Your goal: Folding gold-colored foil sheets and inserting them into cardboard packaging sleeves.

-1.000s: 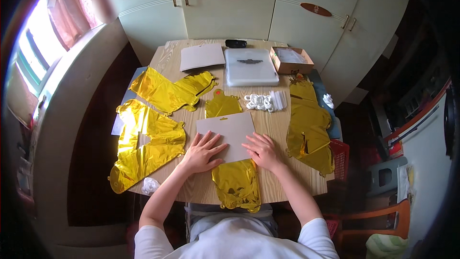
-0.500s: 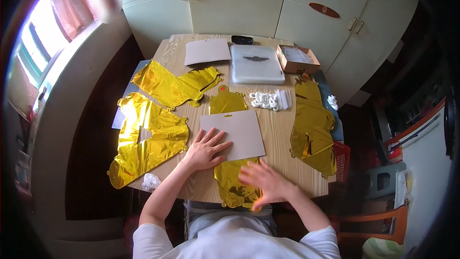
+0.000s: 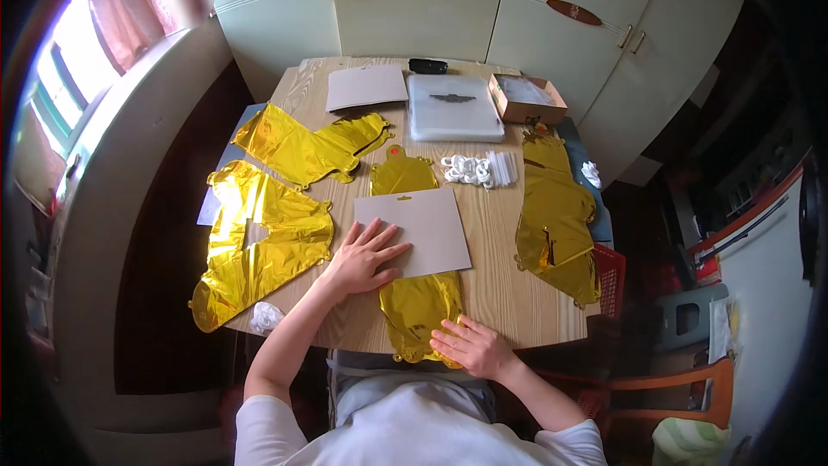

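Observation:
My left hand (image 3: 360,261) lies flat with fingers spread on the left side of a pale grey-beige card (image 3: 435,229), which has a hang slot at its far edge. Beneath the card is a flat gold foil balloon (image 3: 421,304), its far end with a red dot and its near end both showing. My right hand (image 3: 476,349) rests on the balloon's near right edge, fingers stretched out and close together. To the left are two more gold foil balloons, one nearer (image 3: 280,255) and one farther (image 3: 297,147). Another gold foil balloon (image 3: 556,211) lies along the right side.
Toward the back sit a stack of cards (image 3: 366,88), a stack of clear plastic bags (image 3: 455,121), an open cardboard box (image 3: 536,102) and a black object (image 3: 428,66). White coiled ribbon (image 3: 468,170) and clear straws (image 3: 502,169) lie right of centre. A crumpled white wad (image 3: 266,318) is near the front left edge.
My right hand has come down onto the balloon's near end, its fingers closer together than before. My left hand stays on the card. The whole view has shifted slightly.

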A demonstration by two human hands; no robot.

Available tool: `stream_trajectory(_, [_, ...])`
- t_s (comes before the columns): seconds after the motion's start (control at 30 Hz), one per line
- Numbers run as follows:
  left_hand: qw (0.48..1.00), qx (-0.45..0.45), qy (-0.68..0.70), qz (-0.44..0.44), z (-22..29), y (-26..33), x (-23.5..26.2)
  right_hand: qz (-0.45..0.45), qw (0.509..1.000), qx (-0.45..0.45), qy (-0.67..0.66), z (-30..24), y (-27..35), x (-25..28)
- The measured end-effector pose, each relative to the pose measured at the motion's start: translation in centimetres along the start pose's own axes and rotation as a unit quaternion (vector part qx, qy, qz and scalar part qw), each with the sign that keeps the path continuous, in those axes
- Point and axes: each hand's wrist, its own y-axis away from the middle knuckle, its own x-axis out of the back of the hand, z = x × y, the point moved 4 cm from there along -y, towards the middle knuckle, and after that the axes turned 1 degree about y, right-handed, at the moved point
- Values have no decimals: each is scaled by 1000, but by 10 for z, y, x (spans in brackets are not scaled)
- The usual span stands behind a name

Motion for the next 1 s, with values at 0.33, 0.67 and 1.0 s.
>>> stream_trajectory(0.33, [999, -28, 5, -16, 29, 27, 1, 20, 1000, 10, -17, -38, 15, 13])
stream_trajectory(0.67, [998, -45, 18, -45, 55, 49, -4, 17, 999, 15, -33, -71, 35, 9])
stream_trajectory(1.0, [997, -56, 16, -50, 53, 47, 0, -139, 986, -96, -7, 13, 25, 14])
